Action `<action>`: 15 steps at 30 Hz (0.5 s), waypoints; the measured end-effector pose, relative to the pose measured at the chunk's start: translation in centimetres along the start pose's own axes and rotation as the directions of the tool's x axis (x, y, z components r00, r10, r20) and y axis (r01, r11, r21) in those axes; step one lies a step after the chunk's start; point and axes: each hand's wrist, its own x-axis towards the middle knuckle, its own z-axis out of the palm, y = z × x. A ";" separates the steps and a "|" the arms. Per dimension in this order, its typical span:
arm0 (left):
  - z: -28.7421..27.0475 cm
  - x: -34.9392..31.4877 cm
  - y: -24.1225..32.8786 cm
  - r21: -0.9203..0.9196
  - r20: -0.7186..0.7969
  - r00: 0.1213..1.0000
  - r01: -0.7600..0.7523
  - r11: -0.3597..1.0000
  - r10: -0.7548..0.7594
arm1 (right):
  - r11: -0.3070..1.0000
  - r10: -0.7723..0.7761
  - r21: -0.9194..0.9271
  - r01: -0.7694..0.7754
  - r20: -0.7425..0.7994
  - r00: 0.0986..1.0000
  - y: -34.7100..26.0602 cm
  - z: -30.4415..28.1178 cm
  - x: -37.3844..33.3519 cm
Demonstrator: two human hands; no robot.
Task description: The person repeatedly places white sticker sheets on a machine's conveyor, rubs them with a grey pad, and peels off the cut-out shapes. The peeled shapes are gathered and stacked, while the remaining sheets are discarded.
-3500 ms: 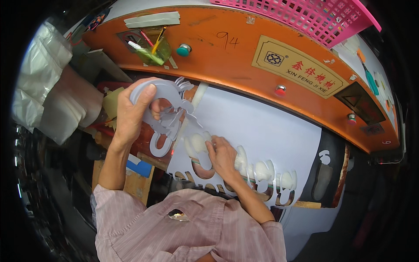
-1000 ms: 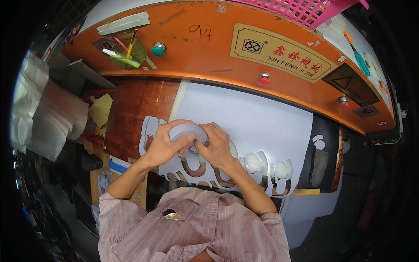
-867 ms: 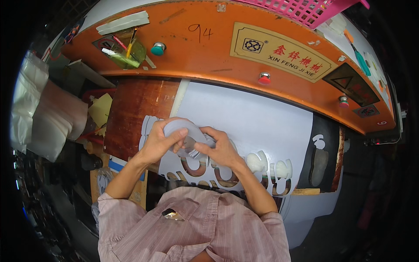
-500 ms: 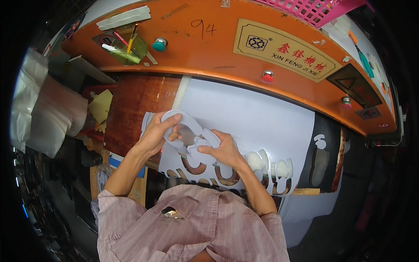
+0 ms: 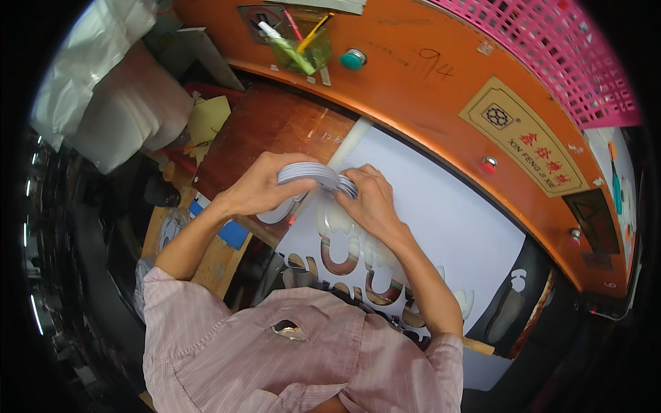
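Observation:
A stack of curved white cut pieces [image 5: 301, 172] is held between both hands above the worktop, its layered edges showing. My left hand [image 5: 258, 184] is closed around the left end, thumb on the near side. The right end is gripped by my right hand [image 5: 375, 203], whose fingers curl over the edges. Below lies a large white sheet [image 5: 441, 206] with U-shaped openings punched along its near side. Another white cut piece [image 5: 275, 212] shows beneath my left hand, on the red-brown board [image 5: 275, 131].
An orange machine beam [image 5: 406, 89] with green and red buttons spans the far side. It carries a cup of pens [image 5: 296, 55]. A pink basket [image 5: 551, 55] stands on top at right. Clear plastic bags [image 5: 131, 103] sit at left. A dark sole-shaped piece [image 5: 505, 310] lies right.
The curved pieces, loosely spread between my hands before, are now in an even stack seen edge-on. Both hands have come up over the sheet's left edge. The view has turned, shifting the surroundings.

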 end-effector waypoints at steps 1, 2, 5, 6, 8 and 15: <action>-1.1 -0.6 -0.6 0.031 -0.005 1.000 0.011 0.999 -0.011 | 0.997 -0.049 -0.053 0.049 -0.014 0.999 -0.1 1.1 1.3; -1.7 -0.6 -1.4 0.160 -0.093 0.967 -0.221 0.962 0.238 | 0.990 -0.124 -0.071 0.121 -0.045 0.991 -0.2 2.1 2.6; -4.7 -2.3 -4.6 0.496 -0.064 0.892 -0.361 0.790 0.448 | 0.963 -0.251 -0.129 0.238 -0.101 0.963 0.0 5.4 5.9; -5.1 -3.2 -6.1 0.533 -0.079 0.891 -0.342 0.774 0.448 | 0.948 -0.306 -0.138 0.287 -0.137 0.942 0.2 6.6 6.6; -5.7 -4.2 -9.8 0.680 0.032 0.812 -0.445 0.583 0.583 | 0.920 -0.370 -0.176 0.349 -0.101 0.924 0.5 9.0 7.0; -3.3 -8.0 -19.8 0.681 0.128 0.899 -0.386 0.622 0.418 | 0.959 -0.263 -0.082 0.272 0.104 0.959 2.5 12.1 4.6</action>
